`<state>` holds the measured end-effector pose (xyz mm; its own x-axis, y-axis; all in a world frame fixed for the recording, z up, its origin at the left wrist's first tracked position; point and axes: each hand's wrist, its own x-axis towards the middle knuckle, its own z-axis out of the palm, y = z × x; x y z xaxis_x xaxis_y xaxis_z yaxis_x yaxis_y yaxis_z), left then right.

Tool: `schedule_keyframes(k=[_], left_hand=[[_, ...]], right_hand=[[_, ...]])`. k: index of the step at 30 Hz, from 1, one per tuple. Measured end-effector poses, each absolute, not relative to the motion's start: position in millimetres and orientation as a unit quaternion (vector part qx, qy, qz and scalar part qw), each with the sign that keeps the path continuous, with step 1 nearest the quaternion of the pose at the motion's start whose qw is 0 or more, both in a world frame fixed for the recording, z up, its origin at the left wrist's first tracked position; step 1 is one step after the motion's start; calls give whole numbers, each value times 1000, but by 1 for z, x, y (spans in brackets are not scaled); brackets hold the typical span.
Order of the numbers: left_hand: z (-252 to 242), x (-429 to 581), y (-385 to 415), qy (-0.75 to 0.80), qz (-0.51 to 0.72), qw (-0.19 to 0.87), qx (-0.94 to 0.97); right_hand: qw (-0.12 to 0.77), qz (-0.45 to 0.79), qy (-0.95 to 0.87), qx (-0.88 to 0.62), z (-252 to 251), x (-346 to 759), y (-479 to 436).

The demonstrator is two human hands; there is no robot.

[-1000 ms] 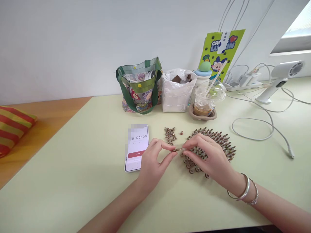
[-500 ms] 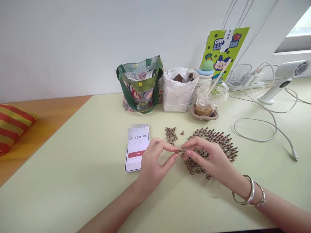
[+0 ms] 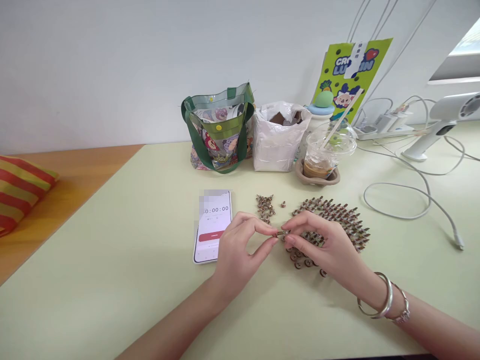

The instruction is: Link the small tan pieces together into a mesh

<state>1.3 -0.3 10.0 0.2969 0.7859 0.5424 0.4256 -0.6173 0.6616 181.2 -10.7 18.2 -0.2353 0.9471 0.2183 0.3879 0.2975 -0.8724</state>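
Between the thumb and forefinger of my left hand (image 3: 240,247) is a small brownish screw (image 3: 280,233), lying roughly sideways above the table. My right hand (image 3: 324,242) closes its thumb and fingertips about the screw's other end; any small part there is too tiny to make out. Below and beyond my right hand spreads a large group of screws (image 3: 347,220), many standing on their heads with tips up, partly hidden by the hand. A smaller heap of loose screws (image 3: 265,206) lies beyond my fingertips. One single screw (image 3: 283,204) sits between the two groups.
Left of the heap lies a phone (image 3: 213,225) with a timer display, partly behind my left hand. Along the wall stand a green-handled bag (image 3: 219,135), a white plastic bag (image 3: 277,145), a lidded cup (image 3: 318,165) and a bottle. White cable (image 3: 397,185) and a fan (image 3: 431,130) are at right.
My right fingertips have drawn in closer around the end of the screw. My left hand keeps its pinch. The whole view has shifted slightly.
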Motion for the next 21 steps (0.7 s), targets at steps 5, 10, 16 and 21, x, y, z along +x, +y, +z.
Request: schedule_keyframes(k=[5, 10, 16, 21], left_hand=[[10, 1, -1, 375, 445, 197, 789], [11, 1, -2, 366, 444, 198, 794], [9, 2, -2, 347, 456, 176, 800], [9, 2, -2, 345, 460, 151, 804]], right_hand=[[394, 349, -705, -476, 19, 180, -11], [379, 404, -689, -467, 19, 179, -13], [356, 437, -688, -456, 19, 179, -14], [351, 403, -713, -454, 21, 178, -14]])
